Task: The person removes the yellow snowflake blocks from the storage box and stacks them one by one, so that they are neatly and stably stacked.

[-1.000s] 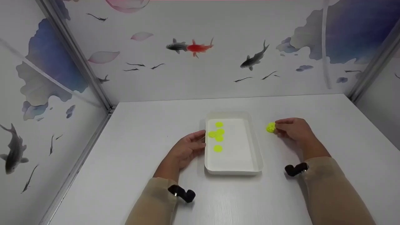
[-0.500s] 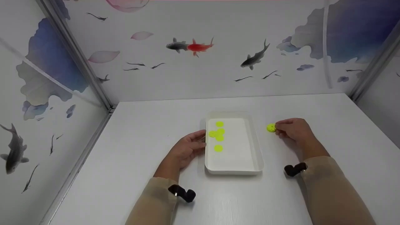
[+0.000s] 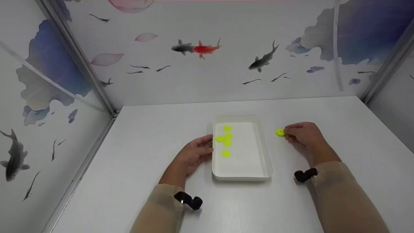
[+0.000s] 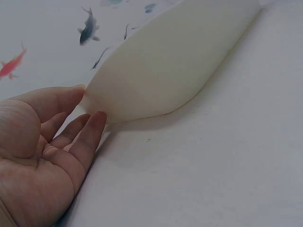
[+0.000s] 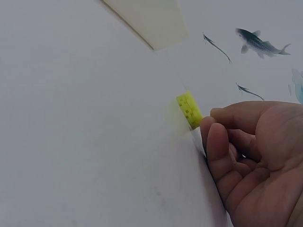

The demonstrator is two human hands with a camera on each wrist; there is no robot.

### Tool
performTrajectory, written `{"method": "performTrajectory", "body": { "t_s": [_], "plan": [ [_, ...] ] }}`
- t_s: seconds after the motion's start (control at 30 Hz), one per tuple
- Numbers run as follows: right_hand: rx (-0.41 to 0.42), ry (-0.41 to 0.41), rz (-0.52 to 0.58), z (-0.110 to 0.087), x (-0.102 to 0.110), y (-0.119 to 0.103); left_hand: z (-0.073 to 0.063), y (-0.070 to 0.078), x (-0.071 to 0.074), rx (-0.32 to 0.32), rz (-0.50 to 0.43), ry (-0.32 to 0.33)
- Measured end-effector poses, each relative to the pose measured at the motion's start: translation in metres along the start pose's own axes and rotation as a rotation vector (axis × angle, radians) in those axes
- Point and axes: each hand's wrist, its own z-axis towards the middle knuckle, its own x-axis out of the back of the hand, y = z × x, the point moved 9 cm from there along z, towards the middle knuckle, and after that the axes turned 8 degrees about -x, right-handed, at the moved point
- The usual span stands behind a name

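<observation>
A white rectangular tray (image 3: pixel 245 161) lies on the table with several bright yellow discs (image 3: pixel 225 153) along its left side. Three of these sit bunched together, one with a bumpy face, while the other two lie apart. My left hand (image 3: pixel 193 154) stays at the tray's left wall, its fingertips touching the outside; the left wrist view shows the thumb and fingers at the end of that wall. To the right of the tray, my right hand (image 3: pixel 304 134) pinches a yellow notched disc (image 5: pixel 189 110) between thumb and fingertips, just above the table. Its far edge is covered by the fingertips.
A white table (image 3: pixel 145 129) surrounds the tray. Behind it rises a white back wall (image 3: pixel 207 84) printed with fish, and a similar side panel (image 3: pixel 19 113) stands at the left. Black camera mounts (image 3: pixel 190 200) stick out from both sleeves.
The notched disc in my right hand has tilted, so its face now shows flatter to the head view. My left hand, the tray and the discs in it keep their places.
</observation>
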Motion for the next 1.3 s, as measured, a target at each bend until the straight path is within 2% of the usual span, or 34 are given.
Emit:
{"method": "performTrajectory", "body": {
  "t_s": [0.2,0.43,0.57,0.77,0.97,1.3],
  "plan": [
    [0.014,-0.003,-0.012,0.001,0.000,-0.001,0.001,-0.001,0.001,0.004,0.001,0.010],
    [0.002,0.001,0.019,0.002,0.000,-0.003,0.001,0.001,-0.002,-0.032,-0.014,-0.027],
    [0.029,0.003,0.011,-0.002,-0.001,-0.012,0.000,0.001,-0.002,-0.034,-0.019,-0.022],
    [0.107,-0.063,0.095,-0.022,-0.015,-0.036,-0.001,0.001,-0.002,-0.026,-0.023,-0.016],
    [0.162,-0.102,0.105,-0.044,-0.035,-0.060,-0.001,0.002,-0.001,-0.025,-0.026,-0.014],
    [0.265,-0.216,0.158,-0.076,-0.067,-0.092,0.000,0.000,-0.001,-0.010,-0.021,-0.002]
  ]
}}
